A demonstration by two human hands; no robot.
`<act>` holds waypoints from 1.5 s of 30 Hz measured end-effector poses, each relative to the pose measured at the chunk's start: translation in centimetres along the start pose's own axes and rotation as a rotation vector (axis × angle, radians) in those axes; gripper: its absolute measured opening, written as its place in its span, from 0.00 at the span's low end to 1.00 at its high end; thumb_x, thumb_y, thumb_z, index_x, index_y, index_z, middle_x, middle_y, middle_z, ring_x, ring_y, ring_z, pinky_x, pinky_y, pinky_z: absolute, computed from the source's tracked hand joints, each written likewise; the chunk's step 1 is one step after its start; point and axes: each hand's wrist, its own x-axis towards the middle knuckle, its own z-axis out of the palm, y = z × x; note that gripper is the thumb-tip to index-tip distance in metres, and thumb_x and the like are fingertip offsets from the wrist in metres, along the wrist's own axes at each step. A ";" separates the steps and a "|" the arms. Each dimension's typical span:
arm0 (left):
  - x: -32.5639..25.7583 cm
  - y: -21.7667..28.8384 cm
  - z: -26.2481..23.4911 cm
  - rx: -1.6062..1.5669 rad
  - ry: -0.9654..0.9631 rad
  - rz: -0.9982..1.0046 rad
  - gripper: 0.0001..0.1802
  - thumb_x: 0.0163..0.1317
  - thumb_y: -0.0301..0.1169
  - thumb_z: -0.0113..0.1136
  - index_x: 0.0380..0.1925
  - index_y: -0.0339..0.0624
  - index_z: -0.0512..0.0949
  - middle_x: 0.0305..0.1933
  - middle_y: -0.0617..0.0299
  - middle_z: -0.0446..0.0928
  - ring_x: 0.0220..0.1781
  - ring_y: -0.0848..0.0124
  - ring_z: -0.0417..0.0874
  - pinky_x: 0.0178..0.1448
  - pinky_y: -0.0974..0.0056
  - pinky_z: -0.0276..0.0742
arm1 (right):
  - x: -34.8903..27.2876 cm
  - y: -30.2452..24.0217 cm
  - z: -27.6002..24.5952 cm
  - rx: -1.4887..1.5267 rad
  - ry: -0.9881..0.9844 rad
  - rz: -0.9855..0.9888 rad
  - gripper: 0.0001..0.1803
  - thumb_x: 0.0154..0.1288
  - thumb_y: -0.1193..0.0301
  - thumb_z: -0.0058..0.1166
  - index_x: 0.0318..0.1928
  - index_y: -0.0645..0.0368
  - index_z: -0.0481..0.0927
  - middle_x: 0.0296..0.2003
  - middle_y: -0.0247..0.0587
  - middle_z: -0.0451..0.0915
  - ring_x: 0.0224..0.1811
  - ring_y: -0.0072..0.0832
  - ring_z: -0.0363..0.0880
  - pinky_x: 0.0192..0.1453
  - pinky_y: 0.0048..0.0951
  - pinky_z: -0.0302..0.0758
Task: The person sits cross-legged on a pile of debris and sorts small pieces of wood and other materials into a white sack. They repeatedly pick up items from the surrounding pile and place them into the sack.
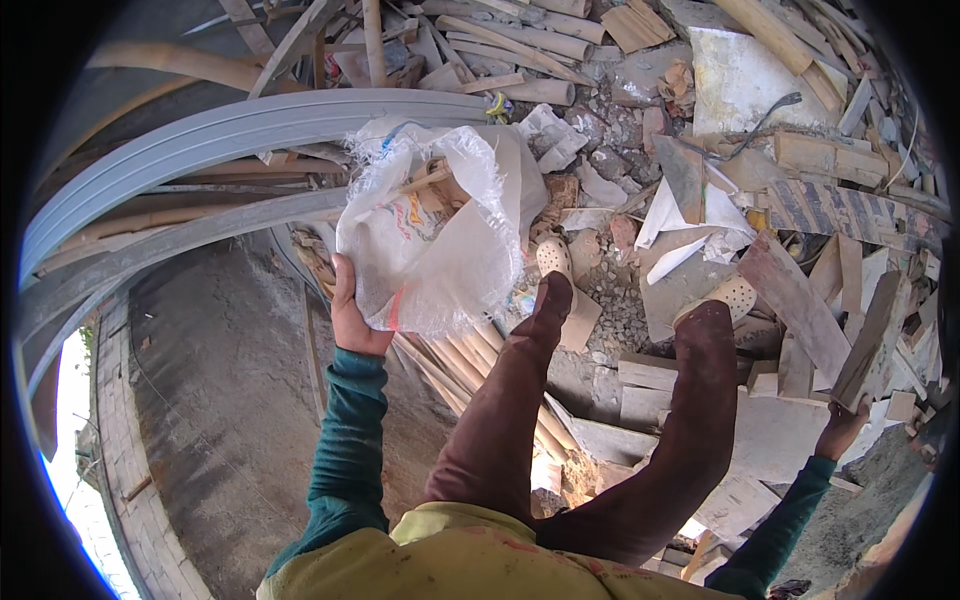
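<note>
Nearest to the camera are the person's own body, a yellow-green shirt [450, 555], and two legs in dark red trousers [500, 420] that step onto a heap of rubble. The feet wear pale perforated clogs [735, 295]. The left hand [352, 315], coming out of a dark green sleeve [350, 450], is closed on the lower edge of a white woven sack [430, 240] and holds it up, with the mouth of the sack open to the top; inside it some pieces of wood can be seen. The right hand [840, 425] is well apart from the left one, low at the right side, and it grips the lower end of a flat wooden piece [868, 345] that stands tilted among other boards. Under the sack lies a bundle of thin wooden sticks [455, 365]. Left of the legs is a bare grey concrete surface [220, 400]. Farther away, long grey curved pipes [230, 130] cross the upper left, and behind them the ground is covered with broken boards, stones and torn paper [690, 215].
</note>
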 end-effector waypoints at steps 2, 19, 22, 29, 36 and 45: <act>0.2 0.6 -1.3 -0.091 -0.117 0.007 0.34 0.79 0.54 0.46 0.74 0.42 0.63 0.72 0.52 0.71 0.71 0.54 0.74 0.73 0.46 0.73 | -6.6 -2.8 3.8 -0.116 -0.148 -0.088 0.31 0.80 0.53 0.49 0.71 0.62 0.67 0.63 0.44 0.72 0.62 0.30 0.72 0.58 0.35 0.75; 0.9 0.6 -9.4 0.286 -0.103 0.316 0.35 0.82 0.54 0.37 0.74 0.37 0.59 0.67 0.52 0.71 0.66 0.60 0.76 0.70 0.53 0.74 | -44.5 -22.8 62.6 -1.147 -1.057 -1.197 0.34 0.52 0.43 0.62 0.46 0.62 0.85 0.36 0.62 0.84 0.41 0.53 0.85 0.50 0.51 0.78; 0.8 0.2 -10.7 0.209 -0.093 0.345 0.33 0.83 0.44 0.42 0.76 0.32 0.56 0.69 0.47 0.69 0.65 0.58 0.76 0.70 0.56 0.73 | -47.7 -15.1 68.0 -1.162 -1.078 -1.137 0.37 0.52 0.45 0.64 0.51 0.65 0.81 0.45 0.64 0.83 0.54 0.56 0.77 0.57 0.51 0.74; -0.2 1.3 -12.2 -0.092 -0.029 0.125 0.39 0.80 0.54 0.44 0.80 0.44 0.51 0.80 0.50 0.58 0.75 0.62 0.66 0.79 0.50 0.62 | -46.5 -7.4 63.2 -1.259 -1.320 -0.994 0.33 0.68 0.52 0.60 0.62 0.66 0.78 0.69 0.64 0.67 0.72 0.57 0.65 0.74 0.52 0.65; 0.2 1.0 -11.1 0.295 -0.035 0.235 0.42 0.77 0.62 0.42 0.80 0.47 0.54 0.82 0.56 0.54 0.79 0.55 0.60 0.83 0.44 0.55 | -33.0 -11.1 47.3 -0.347 -0.822 -0.747 0.17 0.73 0.64 0.53 0.55 0.60 0.82 0.46 0.49 0.82 0.49 0.45 0.83 0.54 0.42 0.79; 0.6 1.4 -6.8 -0.042 0.043 -0.026 0.40 0.75 0.61 0.48 0.78 0.50 0.58 0.80 0.58 0.61 0.77 0.52 0.64 0.80 0.41 0.60 | 0.0 -3.0 20.7 -0.711 0.131 -0.362 0.16 0.71 0.66 0.52 0.54 0.59 0.83 0.51 0.54 0.85 0.56 0.51 0.82 0.60 0.46 0.77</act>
